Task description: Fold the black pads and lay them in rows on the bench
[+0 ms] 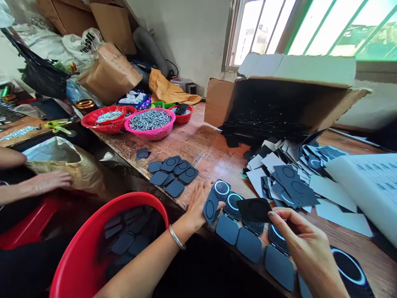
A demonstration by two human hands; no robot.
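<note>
My left hand [196, 205], with a ring and a silver bangle, is closed on a dark rounded-square pad [210, 208] marked with a circle. Between the thumb and fingers of my right hand [305, 236] is the edge of a thin black sheet [254, 210] with a faint ring on it. Under and beside both hands runs a row of hinged black panels along the table edge. Their upper halves, such as the ringed panel [222, 188], show white circles, and the lower flaps [249, 245] are plain. My right hand hides part of the row.
Finished-looking dark pads [175, 188] lie left of my hands. A red bucket [158, 203] of pads stands below. Loose cards [333, 192] spill near an open cardboard box [218, 97]. A pink basin [150, 134] holds small metal parts. Another person's hand [49, 182] is at left.
</note>
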